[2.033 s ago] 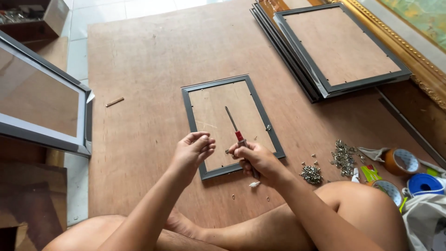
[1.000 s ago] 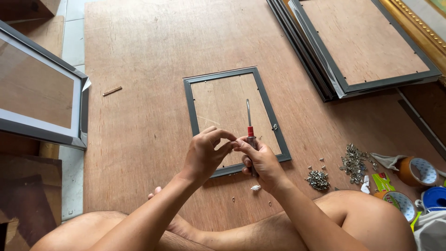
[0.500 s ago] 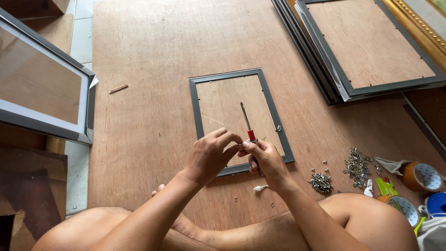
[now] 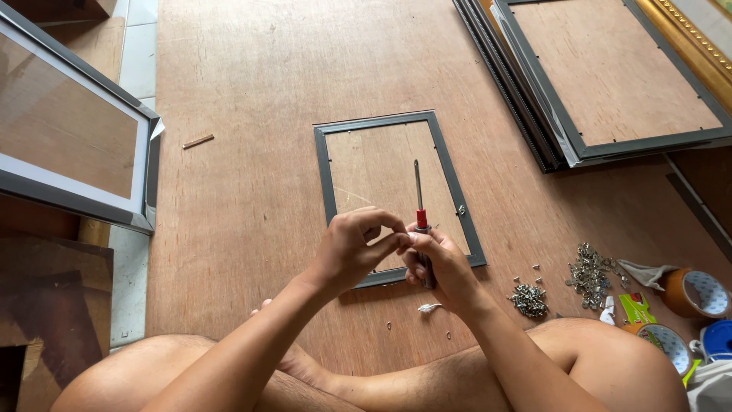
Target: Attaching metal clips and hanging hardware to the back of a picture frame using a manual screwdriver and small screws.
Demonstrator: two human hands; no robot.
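A small dark grey picture frame (image 4: 396,194) with a brown backing board lies flat on the plywood floor (image 4: 244,91). Above its lower edge, the right hand (image 4: 442,267) grips a red-collared screwdriver (image 4: 418,200), tip pointing away. The left hand (image 4: 352,248) has its fingers (image 4: 381,223) pinched together against the right fingertips.

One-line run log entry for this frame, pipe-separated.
left hand: fingertips meet right hand | right hand: grips screwdriver, shaft pointing away | below: small frame, back up, on plywood board
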